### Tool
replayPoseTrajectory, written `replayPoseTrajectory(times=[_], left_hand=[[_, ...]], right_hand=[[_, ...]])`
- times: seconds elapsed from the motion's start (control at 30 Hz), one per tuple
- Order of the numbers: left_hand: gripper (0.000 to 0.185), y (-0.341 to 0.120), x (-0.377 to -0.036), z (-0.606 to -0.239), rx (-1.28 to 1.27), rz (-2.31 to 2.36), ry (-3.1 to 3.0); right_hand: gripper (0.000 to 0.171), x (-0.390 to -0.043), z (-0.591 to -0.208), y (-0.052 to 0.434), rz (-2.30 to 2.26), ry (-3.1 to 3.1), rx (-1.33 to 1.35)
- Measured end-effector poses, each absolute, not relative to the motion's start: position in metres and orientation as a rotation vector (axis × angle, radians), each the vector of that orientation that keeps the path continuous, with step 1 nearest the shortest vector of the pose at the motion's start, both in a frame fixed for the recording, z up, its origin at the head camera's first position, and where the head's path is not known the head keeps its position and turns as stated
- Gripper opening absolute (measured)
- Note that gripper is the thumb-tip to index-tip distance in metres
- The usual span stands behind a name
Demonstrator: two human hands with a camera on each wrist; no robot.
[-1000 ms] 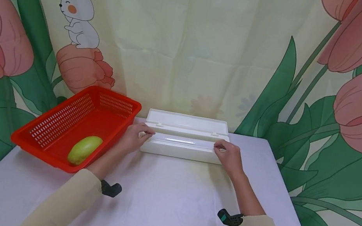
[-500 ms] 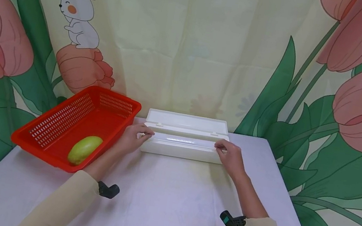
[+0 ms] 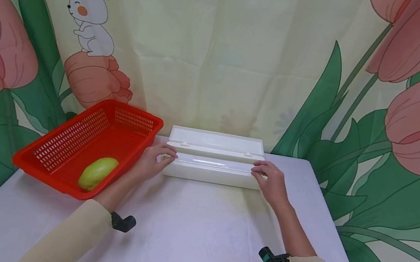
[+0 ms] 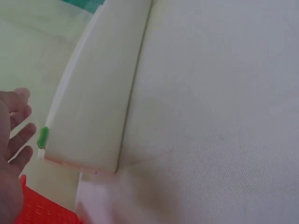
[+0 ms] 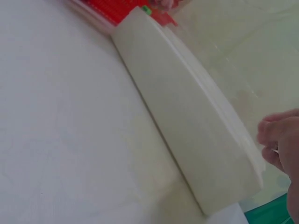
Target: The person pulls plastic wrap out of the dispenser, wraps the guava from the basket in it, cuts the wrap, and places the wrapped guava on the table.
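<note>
A long white box lies across the back middle of the table with its lid folded back; a clear roll lies inside. My left hand is at the box's left end, fingertips by the corner. In the left wrist view its fingers are spread and just off the box, near a small green tab. My right hand is at the right end, fingers loosely curled over the corner. In the right wrist view those fingers hover beside the box, holding nothing.
A red slatted basket sits tilted at the left with a green oval fruit inside, close to my left hand. The white table ends just behind the box at a flower-printed curtain. Black wrist cameras sit on both forearms.
My right hand has shifted slightly right along the box's end and its fingers have loosened. The left hand has barely moved. The box stays put.
</note>
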State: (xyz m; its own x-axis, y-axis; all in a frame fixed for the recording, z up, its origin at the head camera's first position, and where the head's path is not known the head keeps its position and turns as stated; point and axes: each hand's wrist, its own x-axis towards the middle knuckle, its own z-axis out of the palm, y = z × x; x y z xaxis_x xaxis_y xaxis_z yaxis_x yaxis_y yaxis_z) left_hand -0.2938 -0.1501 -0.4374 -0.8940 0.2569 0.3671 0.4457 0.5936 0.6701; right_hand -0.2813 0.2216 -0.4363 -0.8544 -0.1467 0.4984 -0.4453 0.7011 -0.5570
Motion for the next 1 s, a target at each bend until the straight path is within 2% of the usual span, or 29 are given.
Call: replayPoseTrajectory(times=[1.0], left_hand=[[0.025, -0.156, -0.294, -0.439, -0.442, -1.228, -2.562]], right_hand=[[0.017, -0.270, -0.430, 0.227, 0.950, -2.536, 0.389]])
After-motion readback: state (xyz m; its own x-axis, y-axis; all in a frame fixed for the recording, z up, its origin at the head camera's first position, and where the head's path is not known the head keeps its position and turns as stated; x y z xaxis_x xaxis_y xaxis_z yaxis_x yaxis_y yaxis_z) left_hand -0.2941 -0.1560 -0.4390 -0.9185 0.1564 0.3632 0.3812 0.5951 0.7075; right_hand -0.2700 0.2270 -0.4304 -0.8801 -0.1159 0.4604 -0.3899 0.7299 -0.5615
